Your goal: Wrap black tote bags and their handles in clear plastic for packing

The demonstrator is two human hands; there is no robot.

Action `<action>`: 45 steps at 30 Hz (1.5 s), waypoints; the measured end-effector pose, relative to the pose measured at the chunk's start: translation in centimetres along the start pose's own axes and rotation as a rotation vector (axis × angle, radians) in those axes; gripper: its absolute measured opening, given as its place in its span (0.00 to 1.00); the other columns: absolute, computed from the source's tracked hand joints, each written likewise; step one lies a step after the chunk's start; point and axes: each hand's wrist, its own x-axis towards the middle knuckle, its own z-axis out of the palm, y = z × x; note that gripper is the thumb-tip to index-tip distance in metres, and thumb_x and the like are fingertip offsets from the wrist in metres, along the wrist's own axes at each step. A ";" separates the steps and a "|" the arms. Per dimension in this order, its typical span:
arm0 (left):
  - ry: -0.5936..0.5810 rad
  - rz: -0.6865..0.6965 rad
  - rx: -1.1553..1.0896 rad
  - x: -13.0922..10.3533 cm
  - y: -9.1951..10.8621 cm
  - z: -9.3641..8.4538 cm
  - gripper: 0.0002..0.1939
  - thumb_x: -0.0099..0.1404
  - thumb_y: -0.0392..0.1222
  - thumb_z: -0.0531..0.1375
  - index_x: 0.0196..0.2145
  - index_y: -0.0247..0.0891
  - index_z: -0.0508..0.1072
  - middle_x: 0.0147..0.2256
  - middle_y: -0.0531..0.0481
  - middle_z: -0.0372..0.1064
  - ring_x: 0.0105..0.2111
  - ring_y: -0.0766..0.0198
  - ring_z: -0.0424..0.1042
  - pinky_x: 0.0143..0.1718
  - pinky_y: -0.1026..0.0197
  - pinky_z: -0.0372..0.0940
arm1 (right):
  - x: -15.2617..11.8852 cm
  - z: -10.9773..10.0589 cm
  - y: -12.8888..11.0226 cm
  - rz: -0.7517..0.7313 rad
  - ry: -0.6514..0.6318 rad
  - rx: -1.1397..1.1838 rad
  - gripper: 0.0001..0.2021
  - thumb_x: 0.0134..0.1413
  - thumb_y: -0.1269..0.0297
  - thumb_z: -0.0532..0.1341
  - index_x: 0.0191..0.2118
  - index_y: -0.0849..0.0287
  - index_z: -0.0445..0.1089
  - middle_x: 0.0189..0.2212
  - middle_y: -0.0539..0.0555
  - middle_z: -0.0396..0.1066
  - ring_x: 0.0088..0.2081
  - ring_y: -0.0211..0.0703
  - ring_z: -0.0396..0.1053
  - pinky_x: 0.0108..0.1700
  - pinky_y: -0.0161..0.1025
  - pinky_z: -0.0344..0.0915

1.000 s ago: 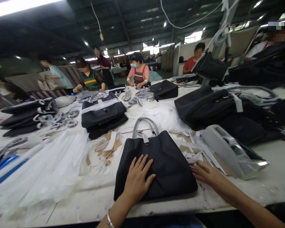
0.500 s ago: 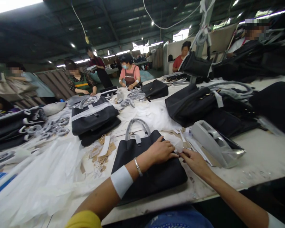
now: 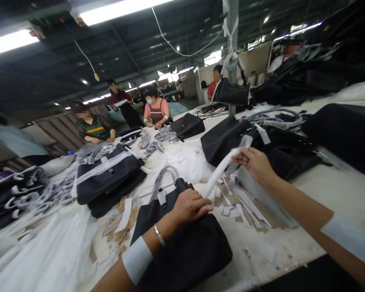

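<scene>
A black handbag [image 3: 182, 239] lies before me on the table, its far handle [image 3: 167, 172] wrapped in clear film. My left hand [image 3: 191, 205] rests over the bag's upper edge, fingers curled at the lower end of a white strip of thin wrapping [image 3: 220, 168]. Higher up and to the right, my right hand [image 3: 257, 164] pinches the strip's other end, so it spans slantwise between both hands. Whether the strip is fixed to the bag is hidden by my left hand. A white tag [image 3: 162, 197] hangs at the bag's closure.
A grey tape dispenser [image 3: 266, 194] stands behind my right forearm, beside loose paper strips [image 3: 252, 207]. Stacked black bags [image 3: 109, 174] lie left, with more bags [image 3: 280, 150] right. White sheets [image 3: 57, 247] cover the left front. Co-workers [image 3: 156, 109] are across the table.
My right hand has risen away from the bag, drawing the white strip out upward and right. My left hand stays on the bag. The view has shifted to the right.
</scene>
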 end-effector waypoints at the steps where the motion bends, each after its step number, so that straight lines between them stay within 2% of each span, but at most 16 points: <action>1: 0.007 0.007 -0.002 -0.1 -0.1 0.1 0.25 0.74 0.53 0.46 0.39 0.38 0.79 0.25 0.48 0.72 0.27 0.64 0.70 0.31 0.60 0.60 | 1.8 0.2 -1.5 -0.092 0.038 0.049 0.11 0.52 0.57 0.66 0.31 0.55 0.65 0.32 0.53 0.75 0.36 0.47 0.76 0.46 0.49 0.73; 5: -0.010 0.015 -0.021 -0.8 -0.4 0.9 0.23 0.74 0.52 0.47 0.37 0.39 0.78 0.24 0.49 0.71 0.27 0.64 0.70 0.31 0.60 0.60 | 8.8 0.7 -7.8 -0.269 0.098 0.106 0.12 0.54 0.55 0.65 0.30 0.51 0.61 0.36 0.48 0.75 0.50 0.48 0.73 0.53 0.46 0.68; 8: -0.003 0.014 -0.034 -1.2 -0.3 1.8 0.21 0.74 0.50 0.48 0.35 0.39 0.77 0.23 0.49 0.70 0.26 0.64 0.69 0.31 0.60 0.60 | 12.3 1.1 -11.5 -0.353 0.138 0.092 0.08 0.61 0.58 0.58 0.32 0.50 0.59 0.39 0.49 0.76 0.53 0.44 0.71 0.53 0.41 0.67; 11: 0.012 0.021 -0.034 -1.3 -0.2 2.8 0.20 0.74 0.49 0.49 0.33 0.39 0.76 0.22 0.50 0.68 0.25 0.64 0.68 0.30 0.60 0.60 | 13.3 2.1 -12.7 -0.385 0.130 0.009 0.06 0.66 0.58 0.50 0.39 0.51 0.58 0.44 0.53 0.76 0.55 0.40 0.69 0.54 0.37 0.66; 14: -0.025 0.006 -0.042 -1.0 0.0 3.2 0.19 0.73 0.49 0.50 0.33 0.39 0.76 0.23 0.50 0.69 0.26 0.63 0.69 0.32 0.60 0.63 | 12.3 3.1 -11.4 -0.308 0.005 -0.225 0.11 0.69 0.56 0.45 0.47 0.55 0.58 0.48 0.58 0.74 0.58 0.37 0.66 0.55 0.35 0.65; 18: -0.041 -0.103 -0.124 -1.3 0.5 1.8 0.15 0.73 0.45 0.52 0.48 0.39 0.74 0.40 0.45 0.76 0.41 0.60 0.74 0.44 0.58 0.68 | 8.4 2.7 -7.8 0.000 -0.287 -0.479 0.16 0.62 0.55 0.58 0.46 0.66 0.65 0.44 0.63 0.76 0.46 0.44 0.75 0.49 0.40 0.71; 21: 0.017 -0.301 -0.170 -3.7 1.3 -0.9 0.17 0.72 0.42 0.53 0.56 0.42 0.69 0.53 0.44 0.71 0.53 0.58 0.70 0.55 0.54 0.66 | 3.3 1.0 -4.7 0.224 -0.479 -0.672 0.21 0.50 0.55 0.69 0.43 0.68 0.73 0.36 0.63 0.79 0.37 0.52 0.78 0.43 0.45 0.75; 23: 0.080 -0.524 -0.140 -7.0 2.0 -3.2 0.18 0.72 0.42 0.54 0.58 0.44 0.68 0.56 0.45 0.69 0.56 0.57 0.68 0.58 0.52 0.65 | -1.6 -0.4 -2.4 0.219 -0.673 -0.842 0.20 0.47 0.54 0.70 0.44 0.62 0.77 0.38 0.60 0.79 0.40 0.56 0.78 0.46 0.47 0.75; 25: 0.164 -0.793 -0.040 -11.6 3.1 -5.3 0.20 0.71 0.44 0.54 0.59 0.44 0.68 0.58 0.45 0.67 0.58 0.54 0.66 0.60 0.48 0.62 | -7.1 -2.0 0.3 0.158 -0.983 -0.932 0.23 0.53 0.53 0.67 0.54 0.51 0.74 0.50 0.56 0.76 0.50 0.57 0.74 0.53 0.49 0.71; 28: 0.263 -1.202 0.075 -19.3 5.7 -7.3 0.25 0.69 0.51 0.55 0.59 0.40 0.68 0.60 0.42 0.65 0.60 0.49 0.64 0.63 0.42 0.57 | -14.4 -4.5 4.8 0.036 -1.093 -0.977 0.30 0.52 0.51 0.67 0.61 0.46 0.67 0.59 0.55 0.67 0.58 0.59 0.66 0.58 0.51 0.66; 31: 0.260 -1.531 -0.167 -25.0 9.3 -7.6 0.30 0.66 0.57 0.55 0.59 0.37 0.68 0.56 0.41 0.70 0.57 0.47 0.69 0.60 0.43 0.62 | -18.0 -6.2 9.0 -0.149 -1.046 -1.064 0.35 0.48 0.49 0.69 0.63 0.49 0.64 0.64 0.58 0.59 0.63 0.63 0.58 0.64 0.56 0.57; 33: 0.270 -1.592 -0.414 -26.8 11.2 -7.3 0.32 0.65 0.58 0.57 0.59 0.35 0.68 0.57 0.41 0.69 0.58 0.48 0.68 0.59 0.46 0.63 | -18.5 -6.5 10.8 -0.267 -0.999 -1.087 0.37 0.47 0.48 0.69 0.63 0.52 0.65 0.64 0.60 0.59 0.63 0.65 0.58 0.63 0.57 0.58; 36: 0.329 -1.491 -0.621 -27.5 12.9 -7.2 0.35 0.62 0.56 0.62 0.62 0.35 0.65 0.62 0.41 0.62 0.63 0.49 0.61 0.63 0.49 0.58 | -17.7 -6.1 11.6 -0.425 -0.954 -1.064 0.33 0.51 0.47 0.66 0.61 0.55 0.67 0.62 0.62 0.62 0.61 0.64 0.62 0.60 0.57 0.63; 40: 0.393 -1.307 -0.614 -27.4 12.8 -7.4 0.45 0.55 0.52 0.69 0.65 0.36 0.59 0.65 0.40 0.55 0.66 0.46 0.52 0.68 0.46 0.46 | -16.4 -4.3 9.9 -0.509 -0.798 -1.095 0.28 0.57 0.44 0.59 0.57 0.56 0.70 0.57 0.61 0.69 0.57 0.63 0.68 0.55 0.55 0.69; 42: 0.451 -1.315 -0.576 -27.0 12.0 -7.1 0.46 0.54 0.52 0.70 0.65 0.35 0.60 0.64 0.38 0.58 0.65 0.44 0.54 0.67 0.45 0.47 | -15.9 -2.7 8.7 -0.475 -0.677 -1.134 0.27 0.58 0.41 0.55 0.52 0.57 0.72 0.51 0.61 0.75 0.50 0.62 0.73 0.48 0.53 0.74; 45: 0.588 -1.369 -0.518 -25.7 10.9 -6.4 0.40 0.58 0.55 0.66 0.62 0.33 0.64 0.60 0.38 0.65 0.61 0.45 0.62 0.64 0.44 0.55 | -15.6 -0.1 7.4 -0.370 -0.548 -1.145 0.27 0.59 0.40 0.51 0.46 0.57 0.74 0.38 0.59 0.79 0.39 0.59 0.78 0.37 0.47 0.75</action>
